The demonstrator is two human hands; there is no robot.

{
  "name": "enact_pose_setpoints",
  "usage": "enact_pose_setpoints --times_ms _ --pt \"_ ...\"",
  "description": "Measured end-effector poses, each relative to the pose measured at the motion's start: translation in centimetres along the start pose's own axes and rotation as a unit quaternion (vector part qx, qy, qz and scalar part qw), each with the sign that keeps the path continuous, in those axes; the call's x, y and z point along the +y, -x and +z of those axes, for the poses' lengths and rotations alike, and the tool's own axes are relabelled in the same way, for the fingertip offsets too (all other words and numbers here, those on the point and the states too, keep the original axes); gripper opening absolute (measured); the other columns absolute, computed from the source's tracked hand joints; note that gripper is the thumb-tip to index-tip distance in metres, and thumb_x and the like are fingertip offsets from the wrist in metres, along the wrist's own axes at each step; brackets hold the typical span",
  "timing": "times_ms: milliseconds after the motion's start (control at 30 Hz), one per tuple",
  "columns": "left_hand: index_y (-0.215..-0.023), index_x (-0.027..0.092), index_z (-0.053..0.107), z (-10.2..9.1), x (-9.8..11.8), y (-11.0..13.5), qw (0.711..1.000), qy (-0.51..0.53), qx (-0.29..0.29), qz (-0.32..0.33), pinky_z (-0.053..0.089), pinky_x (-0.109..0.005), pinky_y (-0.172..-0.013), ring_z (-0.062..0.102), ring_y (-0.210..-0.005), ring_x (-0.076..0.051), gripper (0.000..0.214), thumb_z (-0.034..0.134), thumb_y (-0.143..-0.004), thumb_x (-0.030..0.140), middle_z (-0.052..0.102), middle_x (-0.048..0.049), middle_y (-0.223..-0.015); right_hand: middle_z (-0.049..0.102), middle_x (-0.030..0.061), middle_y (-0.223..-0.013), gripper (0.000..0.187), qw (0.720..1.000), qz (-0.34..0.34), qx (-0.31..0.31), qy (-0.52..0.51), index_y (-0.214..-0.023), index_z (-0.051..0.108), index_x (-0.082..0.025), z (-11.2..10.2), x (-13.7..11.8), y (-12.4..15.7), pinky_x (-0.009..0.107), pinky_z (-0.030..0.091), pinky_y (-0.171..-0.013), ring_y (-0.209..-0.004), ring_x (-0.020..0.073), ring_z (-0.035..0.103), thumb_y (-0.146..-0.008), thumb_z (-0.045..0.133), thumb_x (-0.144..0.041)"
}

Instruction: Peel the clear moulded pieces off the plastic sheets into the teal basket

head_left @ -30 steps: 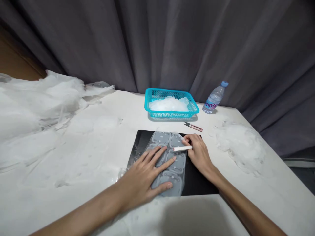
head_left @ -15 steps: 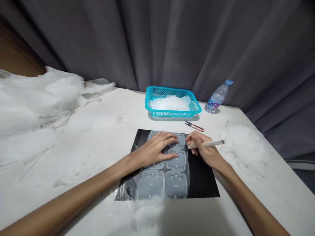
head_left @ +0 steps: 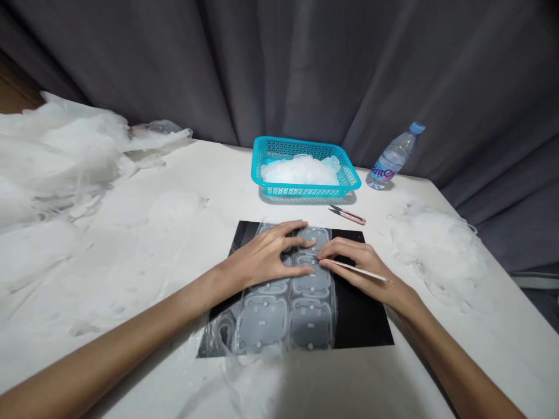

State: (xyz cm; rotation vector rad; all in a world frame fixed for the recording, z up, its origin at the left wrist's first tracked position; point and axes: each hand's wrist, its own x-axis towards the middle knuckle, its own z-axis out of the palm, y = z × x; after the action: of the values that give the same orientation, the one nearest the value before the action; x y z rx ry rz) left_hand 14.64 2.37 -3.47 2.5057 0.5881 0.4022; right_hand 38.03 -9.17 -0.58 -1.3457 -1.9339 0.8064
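A translucent sheet of moulded rounded-square pads [head_left: 262,323] lies over a black board [head_left: 361,326] on the table. My left hand [head_left: 268,253] rests on the upper part of the sheet, fingers spread and pressing it flat. My right hand [head_left: 364,265] pinches a slim white pen-like tool [head_left: 360,271]; its tip meets the gap between two pads in the right column. I cannot make out whether the tip is a blade or a point. Thread snips [head_left: 348,215] with pinkish handles lie just beyond the board.
A turquoise basket [head_left: 305,191] holding clear-white pieces stands at the back. To its right is a water bottle [head_left: 391,160]. Crumpled translucent sheeting [head_left: 65,145] covers the table's left side, and a heap of clear scraps [head_left: 441,250] lies at the right.
My right hand has moved left onto the sheet, bringing the tool's tip between the pads and lowering its back end. My left hand stays spread on the sheet. The view has shifted slightly.
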Motion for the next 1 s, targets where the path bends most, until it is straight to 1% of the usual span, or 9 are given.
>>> enact_pose_setpoints --times_ms 100,333,500,600,800,1000 --pt "-0.137 0.026 0.069 -0.03 -0.05 0.0 1.0 -0.006 0.003 -0.001 0.039 -0.051 -0.121 0.048 -0.148 -0.032 0.063 0.069 -0.089 0.067 0.047 -0.0125 -0.163 0.073 0.0056 -0.109 0.017 1.0 -0.012 -0.005 0.009 -0.106 0.07 -0.024 0.13 0.0 -0.01 0.036 0.054 -0.096 -0.105 0.0221 0.069 -0.106 0.055 -0.031" --pt "-0.135 0.024 0.07 0.07 -0.14 -0.09 1.0 -0.023 0.013 0.015 0.042 -0.05 -0.12 0.051 -0.146 -0.032 0.063 0.071 -0.089 0.066 0.049 -0.0141 -0.16 0.071 0.0058 -0.11 0.014 0.998 -0.053 -0.004 0.024 -0.109 0.067 -0.024 0.25 0.15 -0.05 0.035 0.054 -0.095 -0.105 0.0212 0.069 -0.107 0.054 -0.026" --pt "-0.134 0.024 0.071 -0.03 -0.02 -0.07 0.999 -0.031 0.014 0.014 0.043 -0.052 -0.119 0.052 -0.144 -0.034 0.063 0.071 -0.088 0.066 0.051 -0.0139 -0.159 0.07 0.0079 -0.113 0.016 0.995 -0.082 -0.007 0.054 -0.114 0.065 -0.023 0.44 -0.08 0.01 0.038 0.053 -0.098 -0.109 0.0218 0.068 -0.108 0.05 -0.024" --pt "-0.133 0.025 0.072 -0.02 0.02 -0.14 0.999 -0.03 0.018 0.015 0.043 -0.052 -0.118 0.052 -0.143 -0.034 0.061 0.072 -0.088 0.066 0.052 -0.0132 -0.158 0.07 0.0079 -0.112 0.016 0.995 -0.077 -0.008 0.058 -0.113 0.065 -0.023 0.37 -0.22 0.06 0.038 0.054 -0.097 -0.108 0.0218 0.068 -0.109 0.05 -0.023" --pt "-0.133 0.025 0.071 0.1 -0.1 -0.2 0.999 -0.03 0.018 0.018 0.044 -0.053 -0.117 0.052 -0.143 -0.035 0.061 0.071 -0.088 0.066 0.052 -0.0137 -0.157 0.072 0.0058 -0.11 0.013 0.998 -0.052 -0.002 0.035 -0.11 0.067 -0.024 0.24 0.03 0.21 0.036 0.055 -0.095 -0.105 0.0215 0.069 -0.107 0.054 -0.026" --pt "-0.134 0.026 0.07 0.13 -0.11 -0.16 0.999 -0.034 0.014 0.015 0.043 -0.052 -0.118 0.051 -0.144 -0.033 0.062 0.069 -0.088 0.068 0.052 -0.0129 -0.157 0.071 0.0057 -0.111 0.014 0.997 -0.064 0.005 0.049 -0.111 0.066 -0.025 0.51 0.55 0.24 0.036 0.055 -0.097 -0.107 0.021 0.069 -0.107 0.053 -0.024"
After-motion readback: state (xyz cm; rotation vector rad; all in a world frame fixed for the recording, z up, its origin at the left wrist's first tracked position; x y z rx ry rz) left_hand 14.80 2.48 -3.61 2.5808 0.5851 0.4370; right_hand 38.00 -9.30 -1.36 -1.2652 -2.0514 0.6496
